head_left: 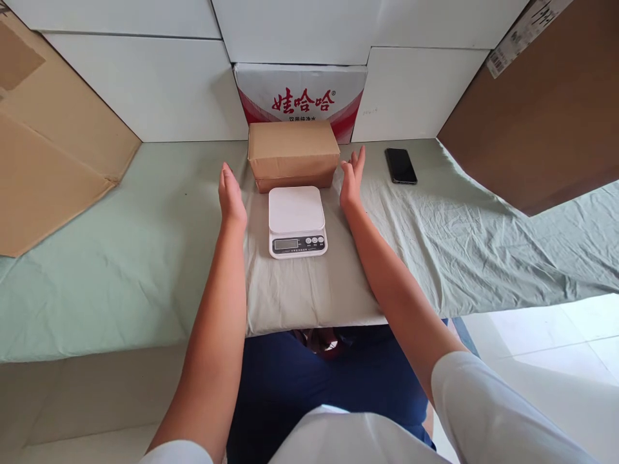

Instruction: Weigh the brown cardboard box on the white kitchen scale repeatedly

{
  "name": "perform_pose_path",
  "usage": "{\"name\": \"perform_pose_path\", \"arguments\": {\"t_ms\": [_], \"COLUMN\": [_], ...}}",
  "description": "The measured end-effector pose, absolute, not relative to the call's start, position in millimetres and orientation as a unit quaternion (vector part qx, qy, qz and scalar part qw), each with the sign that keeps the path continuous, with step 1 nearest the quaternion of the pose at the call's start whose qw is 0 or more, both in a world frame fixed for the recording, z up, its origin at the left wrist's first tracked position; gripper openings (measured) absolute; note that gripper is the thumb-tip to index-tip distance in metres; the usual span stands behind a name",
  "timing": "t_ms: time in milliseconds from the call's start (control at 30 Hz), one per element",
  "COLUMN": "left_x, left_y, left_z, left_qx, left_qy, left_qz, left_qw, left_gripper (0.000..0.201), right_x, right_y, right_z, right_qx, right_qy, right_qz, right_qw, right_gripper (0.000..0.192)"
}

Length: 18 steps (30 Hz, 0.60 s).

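A white digital kitchen scale point(296, 211) lies flat on the cloth-covered table, its dark display panel and round buttons facing me. Right behind it sits a closed brown cardboard box point(294, 154). My left hand point(231, 195) is held on edge to the left of the scale and box, apart from both, with fingers stretched out. On the other side, my right hand point(353, 178) is near the box's right end, fingers spread and nothing in them. Both palms face inward, partly hidden from above.
A black smartphone point(401, 165) lies right of my right hand. Large cardboard pieces stand at the left point(62, 154) and right point(541, 122). A white and red carton point(302, 80) is behind the brown box, against white panels point(145, 84). Greenish cloth point(145, 258) covers the table.
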State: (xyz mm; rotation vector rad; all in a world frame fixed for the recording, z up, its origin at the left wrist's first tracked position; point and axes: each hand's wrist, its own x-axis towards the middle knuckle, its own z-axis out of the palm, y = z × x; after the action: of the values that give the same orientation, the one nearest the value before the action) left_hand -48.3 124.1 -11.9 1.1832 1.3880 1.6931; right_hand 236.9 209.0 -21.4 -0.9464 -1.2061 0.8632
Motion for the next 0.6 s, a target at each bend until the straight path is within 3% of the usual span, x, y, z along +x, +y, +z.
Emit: {"name": "perform_pose_path", "arguments": {"t_ms": [167,333,600], "left_x": [-41,-27,-27], "left_y": [129,132,135], "left_z": [-15,-17,-17], "left_qx": [0.436,0.496,0.509], "left_qy": [0.508,0.446,0.439], "left_qz": [0.661,0.642,0.644], "left_qw": [0.34,0.377,0.366], "left_gripper": [0.101,0.09,0.085], "right_x": [235,215,207], "right_y": [203,187,174], "right_z": [-23,-15,-12], "right_qx": [-0.433,-0.413,-0.446], "right_qy": [-0.538,-0.558,-0.575], "right_qz": [0.423,0.423,0.387], "right_qw": [0.587,0.582,0.567], "right_gripper": [0.091,0.071,0.068]}}
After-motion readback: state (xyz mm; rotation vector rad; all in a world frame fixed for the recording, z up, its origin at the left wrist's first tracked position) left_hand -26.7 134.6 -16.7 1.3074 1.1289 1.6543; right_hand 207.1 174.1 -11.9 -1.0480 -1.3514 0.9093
